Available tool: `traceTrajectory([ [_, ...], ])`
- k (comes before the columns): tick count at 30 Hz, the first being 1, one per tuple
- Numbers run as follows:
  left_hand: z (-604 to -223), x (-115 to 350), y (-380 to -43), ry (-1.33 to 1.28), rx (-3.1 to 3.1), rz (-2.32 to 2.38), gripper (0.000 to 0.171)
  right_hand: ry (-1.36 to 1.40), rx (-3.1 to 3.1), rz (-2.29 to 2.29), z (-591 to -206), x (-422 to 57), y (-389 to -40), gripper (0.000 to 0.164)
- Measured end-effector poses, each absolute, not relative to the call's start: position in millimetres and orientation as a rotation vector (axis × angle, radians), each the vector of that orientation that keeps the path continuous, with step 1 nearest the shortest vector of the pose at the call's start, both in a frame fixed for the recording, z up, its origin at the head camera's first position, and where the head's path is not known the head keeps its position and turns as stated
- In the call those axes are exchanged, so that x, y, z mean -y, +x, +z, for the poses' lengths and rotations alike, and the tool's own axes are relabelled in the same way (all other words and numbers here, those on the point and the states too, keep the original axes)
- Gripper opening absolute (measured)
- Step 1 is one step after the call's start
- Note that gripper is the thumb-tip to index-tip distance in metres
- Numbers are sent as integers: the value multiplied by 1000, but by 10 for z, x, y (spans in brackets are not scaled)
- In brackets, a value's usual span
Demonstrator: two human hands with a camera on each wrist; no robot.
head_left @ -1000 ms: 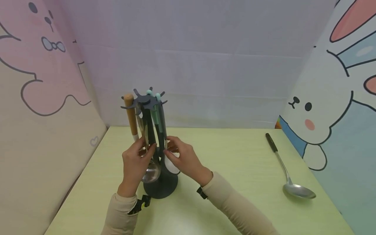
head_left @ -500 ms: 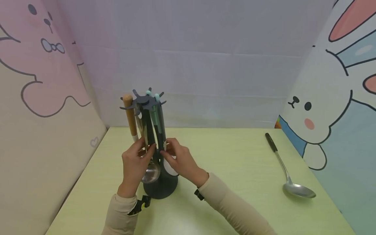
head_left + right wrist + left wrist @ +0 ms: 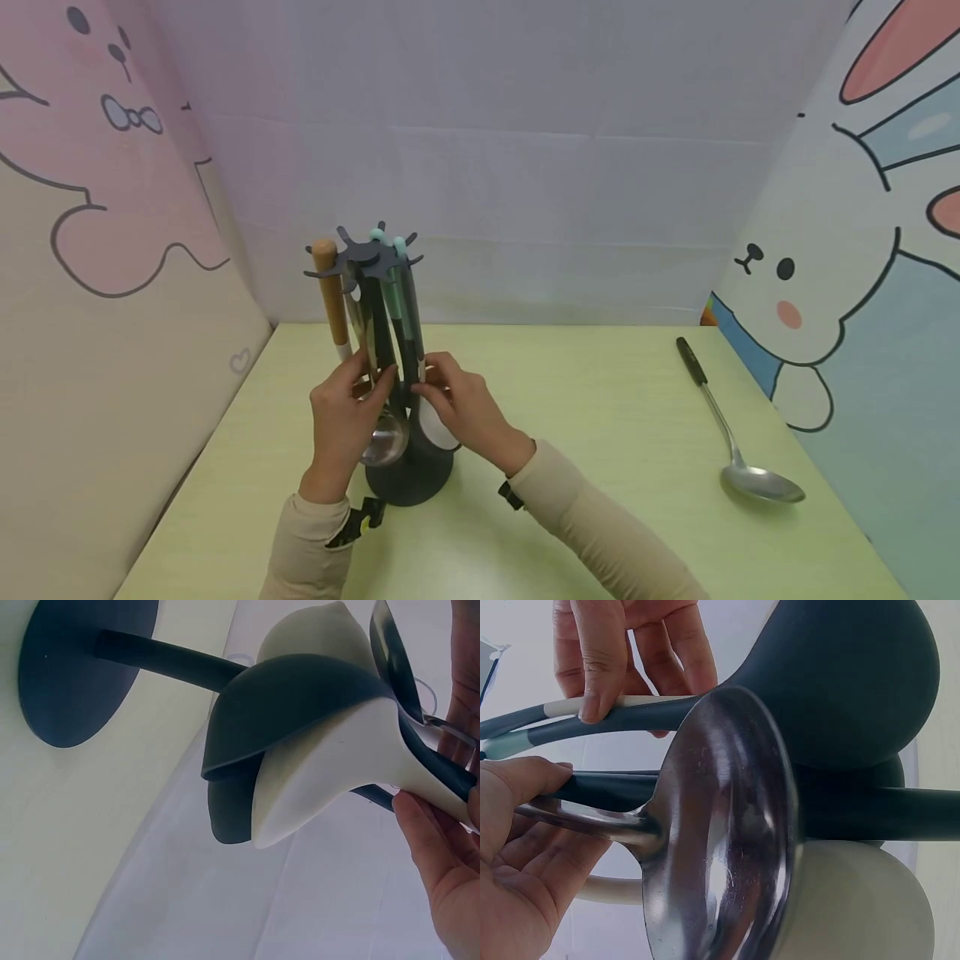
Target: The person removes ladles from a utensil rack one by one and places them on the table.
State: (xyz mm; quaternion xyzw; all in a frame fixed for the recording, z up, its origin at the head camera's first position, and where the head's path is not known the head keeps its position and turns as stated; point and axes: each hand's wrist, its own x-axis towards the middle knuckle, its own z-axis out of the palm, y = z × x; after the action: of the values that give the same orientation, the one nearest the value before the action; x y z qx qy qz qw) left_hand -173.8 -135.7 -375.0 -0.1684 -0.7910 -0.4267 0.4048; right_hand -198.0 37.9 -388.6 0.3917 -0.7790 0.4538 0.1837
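Note:
A dark utensil stand (image 3: 408,483) with a hooked top stands upright, hung with kitchen utensils. My left hand (image 3: 341,417) pinches the stem of a metal ladle (image 3: 727,825), its thumb tip beside a dark stem. On the other side, my right hand (image 3: 471,414) pinches the stem of a white-headed spoon (image 3: 337,772) together with the dark stem of a dark ladle (image 3: 847,682). These two heads overlap in the right wrist view. Behind the metal ladle, a cream-coloured utensil head (image 3: 855,907) is partly hidden. A wooden handle (image 3: 331,300) hangs at the stand's left.
A metal serving ladle (image 3: 761,483) with a black handle lies apart at the right of the pale table (image 3: 585,400). Cartoon-printed side panels (image 3: 810,308) and a plain back sheet (image 3: 525,192) surround the tabletop.
My right hand has shifted slightly left, its thumb moving from the white-headed spoon's stem across to the dark stem. The left hand keeps its place on the metal ladle.

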Motion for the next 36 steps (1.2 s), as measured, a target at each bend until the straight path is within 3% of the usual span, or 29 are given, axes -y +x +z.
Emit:
traceTrajectory([
  [36, -3770, 1351, -1753, -418, 1987, -1082, 29, 1066, 2209, 1281, -3816, -508, -1987, 20],
])
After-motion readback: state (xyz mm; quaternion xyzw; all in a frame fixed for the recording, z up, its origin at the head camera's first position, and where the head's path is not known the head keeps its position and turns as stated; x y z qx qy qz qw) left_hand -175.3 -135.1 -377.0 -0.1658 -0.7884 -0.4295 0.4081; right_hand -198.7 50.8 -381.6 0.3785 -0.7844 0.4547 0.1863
